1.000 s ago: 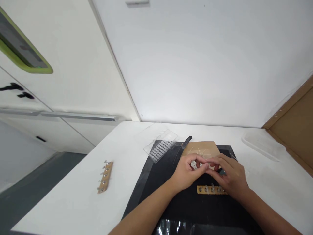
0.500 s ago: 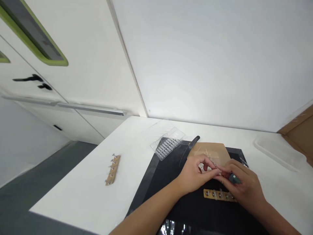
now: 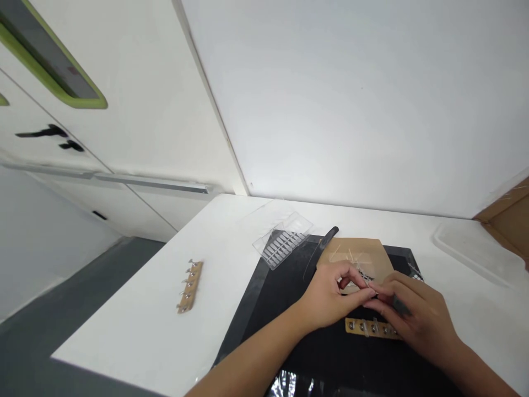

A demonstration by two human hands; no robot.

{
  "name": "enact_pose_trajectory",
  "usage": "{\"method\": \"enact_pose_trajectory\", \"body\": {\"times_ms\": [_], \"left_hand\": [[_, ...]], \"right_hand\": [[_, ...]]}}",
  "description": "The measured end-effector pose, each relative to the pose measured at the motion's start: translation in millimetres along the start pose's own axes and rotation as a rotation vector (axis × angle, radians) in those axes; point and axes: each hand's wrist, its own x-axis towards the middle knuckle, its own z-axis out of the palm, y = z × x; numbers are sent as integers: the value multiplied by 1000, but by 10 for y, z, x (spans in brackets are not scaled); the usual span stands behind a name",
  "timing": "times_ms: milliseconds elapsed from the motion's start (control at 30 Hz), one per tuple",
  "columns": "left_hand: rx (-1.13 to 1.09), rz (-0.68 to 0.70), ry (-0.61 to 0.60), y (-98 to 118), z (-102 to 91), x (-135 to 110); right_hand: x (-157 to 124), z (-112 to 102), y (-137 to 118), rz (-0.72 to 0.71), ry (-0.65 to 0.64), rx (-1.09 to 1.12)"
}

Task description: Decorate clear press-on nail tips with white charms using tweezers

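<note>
Both my hands meet over a black mat (image 3: 268,309) on a white table. My left hand (image 3: 330,298) is closed in a pinch, fingertips against those of my right hand (image 3: 417,317). The right hand is closed too and grips a small dark tool. Between the fingertips is something tiny that I cannot make out. Just under my right hand lies a wooden strip with a row of metal studs (image 3: 367,327). Behind the hands lies a tan card (image 3: 357,255) with thin pale slivers on it.
A clear plastic box of small pale tips (image 3: 285,241) and a dark tool (image 3: 322,245) lie at the mat's far edge. A second studded wooden strip (image 3: 190,286) rests on the table to the left. A clear lid (image 3: 471,251) sits far right, by cardboard (image 3: 506,218).
The view has swung slightly; my hands stay pinched together over the mat. The right hand's dark tool has turned and shows less than half a second ago.
</note>
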Motion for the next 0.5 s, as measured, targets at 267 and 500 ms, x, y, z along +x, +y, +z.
{"method": "enact_pose_trajectory", "body": {"times_ms": [267,500], "left_hand": [[202,188,244,-54,-82,37],[391,243,442,-205,-149,101]], "right_hand": [[36,49,-16,-61,12,-12],[27,86,-84,-34,-206,26]]}}
